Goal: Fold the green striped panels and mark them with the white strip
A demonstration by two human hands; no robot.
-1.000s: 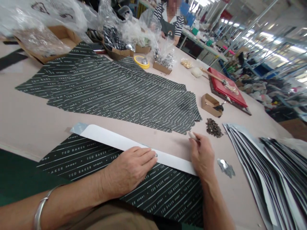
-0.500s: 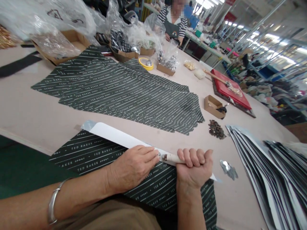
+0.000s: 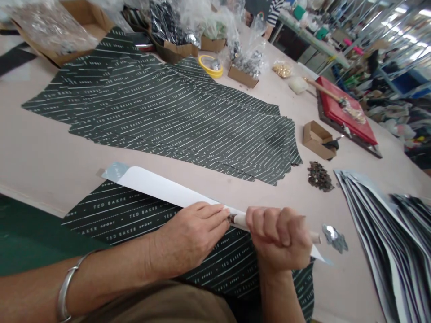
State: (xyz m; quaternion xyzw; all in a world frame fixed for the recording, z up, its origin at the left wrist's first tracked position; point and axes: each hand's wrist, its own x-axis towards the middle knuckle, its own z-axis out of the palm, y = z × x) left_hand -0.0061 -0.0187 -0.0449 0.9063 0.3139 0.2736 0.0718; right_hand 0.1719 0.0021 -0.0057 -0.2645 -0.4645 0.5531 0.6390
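Observation:
A dark green printed fabric panel (image 3: pixel 128 214) with white stripes and lettering lies across my lap and the table edge. Along its far edge runs a white backing strip (image 3: pixel 161 187) with a pale grey end. My left hand (image 3: pixel 193 235) is closed at that edge, fingers pressed together; its thumb is hidden. My right hand (image 3: pixel 279 235) is wrapped round a white-handled tool (image 3: pixel 240 220), whose brown collar points at my left fingertips. The tool's tip is hidden there, and its butt sticks out past my right fist.
Beyond lies a stack of printed panels (image 3: pixel 175 116). On the right are a small cardboard box (image 3: pixel 316 139), dark metal pieces (image 3: pixel 319 176), silvery pieces (image 3: pixel 335 237), a red pad (image 3: pixel 350 110) and layered pieces (image 3: pixel 367 237). A yellow tape roll (image 3: pixel 211 67) sits behind; a person's striped sleeve (image 3: pixel 274 12) shows.
The view has tipped downward. My right fist has turned, and the handle's butt now shows. My left fingertips have closed up to the tool's collar, covering the shiny bit seen before.

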